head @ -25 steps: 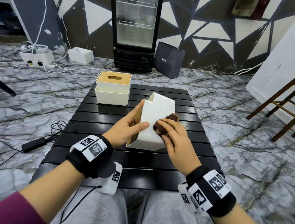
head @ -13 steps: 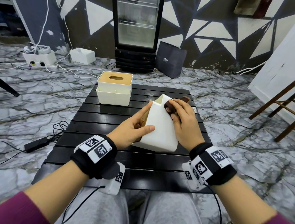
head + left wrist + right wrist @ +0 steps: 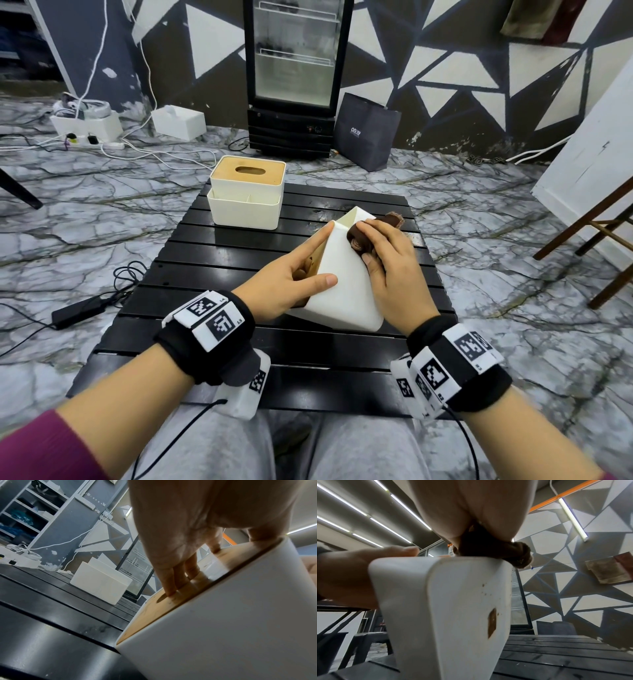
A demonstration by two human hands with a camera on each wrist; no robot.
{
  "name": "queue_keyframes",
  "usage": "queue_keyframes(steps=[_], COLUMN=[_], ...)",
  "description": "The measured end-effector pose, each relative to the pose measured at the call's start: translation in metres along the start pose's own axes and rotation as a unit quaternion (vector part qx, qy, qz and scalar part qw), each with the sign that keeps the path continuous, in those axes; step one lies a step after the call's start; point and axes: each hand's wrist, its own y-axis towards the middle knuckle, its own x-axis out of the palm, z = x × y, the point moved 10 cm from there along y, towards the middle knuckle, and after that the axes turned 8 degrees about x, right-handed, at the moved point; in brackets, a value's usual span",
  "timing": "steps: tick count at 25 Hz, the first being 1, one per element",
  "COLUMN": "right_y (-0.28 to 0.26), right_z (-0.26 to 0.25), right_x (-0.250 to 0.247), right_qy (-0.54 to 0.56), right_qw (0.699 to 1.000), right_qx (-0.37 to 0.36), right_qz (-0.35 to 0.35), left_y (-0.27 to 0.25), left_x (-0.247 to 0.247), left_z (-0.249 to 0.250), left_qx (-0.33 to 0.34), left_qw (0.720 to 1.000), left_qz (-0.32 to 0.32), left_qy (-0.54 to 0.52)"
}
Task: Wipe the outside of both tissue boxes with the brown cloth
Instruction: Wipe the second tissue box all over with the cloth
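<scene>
Black slatted surface (image 3: 205, 274) on a marbled floor, geometric black-and-white wall behind. Right hand (image 3: 394, 274) curls round the bunched brown cloth (image 3: 359, 240) and presses it against the upper right face of the near tissue box (image 3: 342, 291), close to its far top corner; a tail of cloth sticks out past the fingers on the far side. In the right wrist view the cloth (image 3: 496, 550) sits on the box's upper edge, and the white side (image 3: 453, 615) below it carries brown stains. Left hand (image 3: 291, 277) holds the same box from the left: thumb across the near white face, index finger straight along the top edge, other fingers (image 3: 173, 582) dipped into the slot of the wooden lid (image 3: 163, 612). Box is tilted, tipped up on its near lower edge on the surface, lid facing left. Second tissue box (image 3: 246, 198), upright with wooden lid up, stands at the far left of the surface, well apart from both hands. Glass-door fridge (image 3: 294, 78) and dark bag (image 3: 366, 133) on the floor beyond.
</scene>
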Motion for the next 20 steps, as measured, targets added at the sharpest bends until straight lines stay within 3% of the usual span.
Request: queue_keyframes(steps=[6, 11, 20], right_y=[0.016, -0.006, 0.014], right_z=[0.012, 0.002, 0.012], right_x=[-0.004, 0.002, -0.001], right_qy=[0.018, 0.011, 0.014], right_qw=[0.999, 1.0, 0.999], right_qx=[0.037, 0.01, 0.029], right_qz=[-0.023, -0.017, -0.022], left_y=[0.002, 0.004, 0.006], left_x=[0.001, 0.002, -0.001], left_z=[0.001, 0.001, -0.008], left_qx=[-0.005, -0.007, 0.007], left_qw=[1.0, 1.0, 1.0], left_qz=[-0.001, -0.002, -0.006], left_qy=[0.014, 0.001, 0.007])
